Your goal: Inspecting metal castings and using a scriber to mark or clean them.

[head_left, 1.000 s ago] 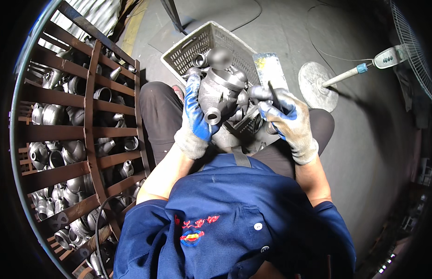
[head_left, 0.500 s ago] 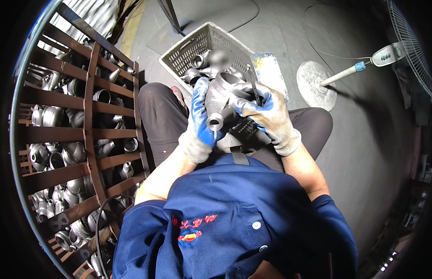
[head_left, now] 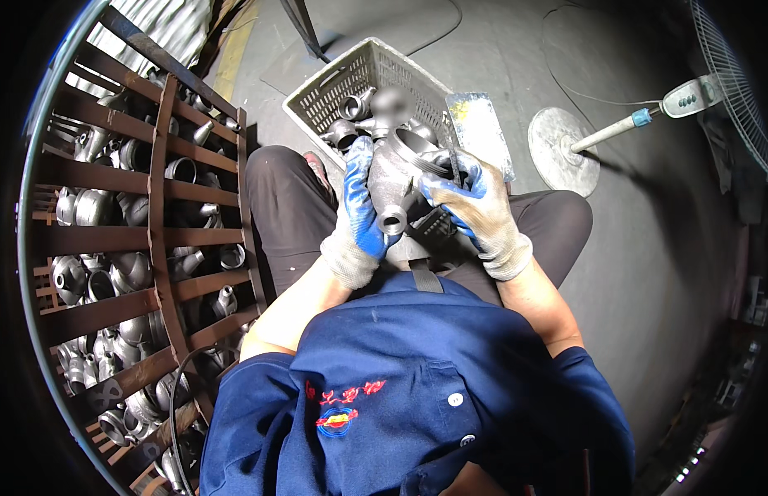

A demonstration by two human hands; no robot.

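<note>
Between my two gloved hands, above my lap, is a grey metal pipe-like casting. Its wide round opening faces away from me and its small round outlet points toward me. My left hand, in a blue-and-white glove, is closed around the casting's left side. My right hand, in a similar soiled glove, curls around a thin dark bar-shaped tool. That tool stands against the right side of the casting, by its ridged part. My right fingertips are partly hidden, as is the tool's lower end.
Beyond my hands stands a pale plastic crate with several castings in it. A brown metal rack full of castings rises at my left. A paint-stained board lies right of the crate, near a standing fan's round base.
The casting has turned a little, and its small outlet has shifted slightly to the right. Both hands keep their hold, with my left hand a touch further right.
</note>
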